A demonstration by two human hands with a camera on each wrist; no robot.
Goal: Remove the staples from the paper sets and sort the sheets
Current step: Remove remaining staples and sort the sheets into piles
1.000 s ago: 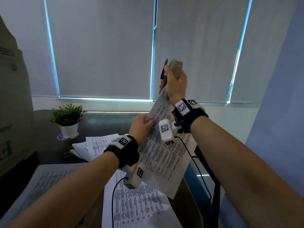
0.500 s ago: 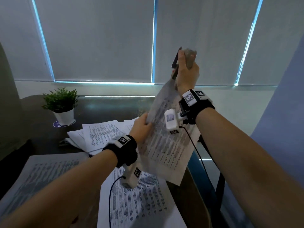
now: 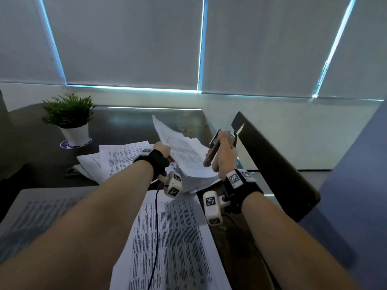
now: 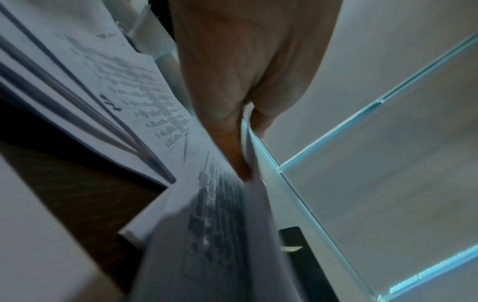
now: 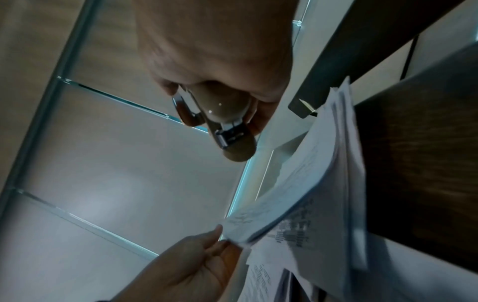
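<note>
My left hand [image 3: 162,148] pinches the left edge of a printed paper set [image 3: 180,151] just above the desk; its far corner sticks up and its near end sags onto other sheets. In the left wrist view the fingers [image 4: 240,143] and thumb clamp the paper set [image 4: 220,214]. My right hand [image 3: 225,151] grips a staple remover [image 3: 213,149] to the right of the set, apart from the paper. The right wrist view shows the staple remover [image 5: 227,126] with its metal jaws together, and my left hand [image 5: 204,257] holding the paper set [image 5: 310,200].
Loose printed sheets [image 3: 117,158] lie fanned behind my left wrist. A long printed sheet [image 3: 173,237] lies under my forearms, another stack [image 3: 41,210] at the near left. A potted plant [image 3: 73,130] stands far left on the dark desk [image 3: 129,122]. A dark chair back [image 3: 272,164] stands right.
Both hands have come down from in front of the blinds to just above the desk. The staple remover has left the set's top corner, and the set now slants low over the sheets.
</note>
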